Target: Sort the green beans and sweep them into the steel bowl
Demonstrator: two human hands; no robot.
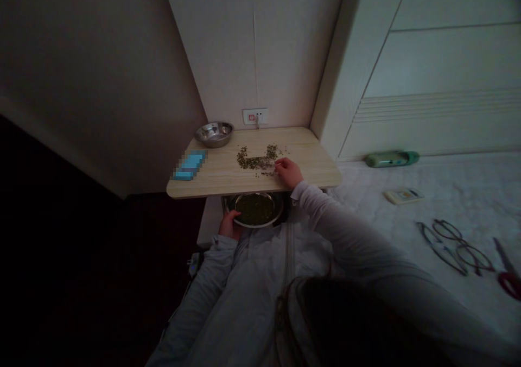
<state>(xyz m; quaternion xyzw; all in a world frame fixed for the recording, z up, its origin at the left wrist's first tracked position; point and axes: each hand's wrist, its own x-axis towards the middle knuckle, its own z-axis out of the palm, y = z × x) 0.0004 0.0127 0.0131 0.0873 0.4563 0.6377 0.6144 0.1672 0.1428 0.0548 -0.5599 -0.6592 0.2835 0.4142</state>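
Note:
Small green bean-like grains [254,162] are spread over the light wooden tabletop [211,179], with paler bits among them at the right. At the right end of this spread is my right hand [290,172], its fingertips drawn together low over the board. Whatever they may pinch is too small to make out. Below the front edge of the tabletop, my left hand [230,226] grips the left rim of a steel bowl [256,225]. The bowl contains a layer of similar green grains. A second steel bowl [214,135] stands at the tabletop's back left corner.
A blurred blue rectangular object [189,165] lies at the tabletop's left edge. Behind is a wall socket [255,116]. On the white quilted bed at right lie a green bottle-like object [391,159], a white remote [403,195], eyeglasses [462,244] and red-handled scissors [509,284].

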